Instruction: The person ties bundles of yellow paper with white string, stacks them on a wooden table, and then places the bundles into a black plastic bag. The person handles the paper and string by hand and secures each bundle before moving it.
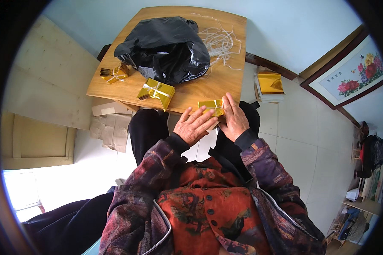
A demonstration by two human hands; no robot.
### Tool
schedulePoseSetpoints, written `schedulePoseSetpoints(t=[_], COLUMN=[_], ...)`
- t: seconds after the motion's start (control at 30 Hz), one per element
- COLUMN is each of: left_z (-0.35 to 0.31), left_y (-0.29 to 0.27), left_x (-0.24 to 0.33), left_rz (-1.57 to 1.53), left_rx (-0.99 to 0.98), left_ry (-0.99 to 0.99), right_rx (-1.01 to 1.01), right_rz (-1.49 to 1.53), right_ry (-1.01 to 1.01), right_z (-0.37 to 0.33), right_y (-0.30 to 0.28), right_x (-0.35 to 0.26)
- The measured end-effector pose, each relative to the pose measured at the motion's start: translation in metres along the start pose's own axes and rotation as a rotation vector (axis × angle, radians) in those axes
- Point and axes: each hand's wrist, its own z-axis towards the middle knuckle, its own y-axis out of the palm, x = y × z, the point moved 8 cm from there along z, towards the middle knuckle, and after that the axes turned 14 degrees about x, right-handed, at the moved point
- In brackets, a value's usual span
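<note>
At the near right edge of the wooden table [225, 87] lies a small gold-wrapped packet [206, 104] with a pale ribbon tied around it. My right hand [235, 120] grips its right end, with the thumb on the near side and the fingers along the far side. My left hand [192, 127] is open, fingers stretched toward the packet, and the fingertips touch or almost touch its near left side. Another gold packet [166, 91], cross-tied with ribbon, sits to the left. Farther left stands a third gold packet [122, 70], dark stick-like ends showing at one side.
A large black plastic bag [157, 46] covers much of the table. Beside it is a tangle of pale ribbon strips [221, 44]. Gold sheets [270, 83] are stacked right of the table, flattened cardboard [110, 129] lies left, and a framed flower picture [349, 74] leans at the right.
</note>
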Motion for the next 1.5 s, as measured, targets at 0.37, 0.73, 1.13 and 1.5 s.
schedulePoseSetpoints(t=[0.37,0.73,1.13,1.5], left_z=[-0.001,0.023,0.048,0.013], left_y=[0.005,0.005,0.012,0.037], left_x=[-0.020,-0.036,-0.094,-0.110], left_rz=[-0.015,-0.037,-1.277,-0.605], left_rx=[0.104,0.081,0.012,0.060], left_ry=[-0.054,-0.148,-0.840,-0.881], right_rx=[-0.017,-0.099,0.020,0.167], right_rz=[-0.056,0.000,0.440,0.441], right_ry=[-0.031,0.017,0.278,0.343], right_z=[-0.001,0.004,0.077,0.034], right_y=[0.002,-0.005,-0.046,0.013], right_x=[-0.004,-0.002,0.014,0.044])
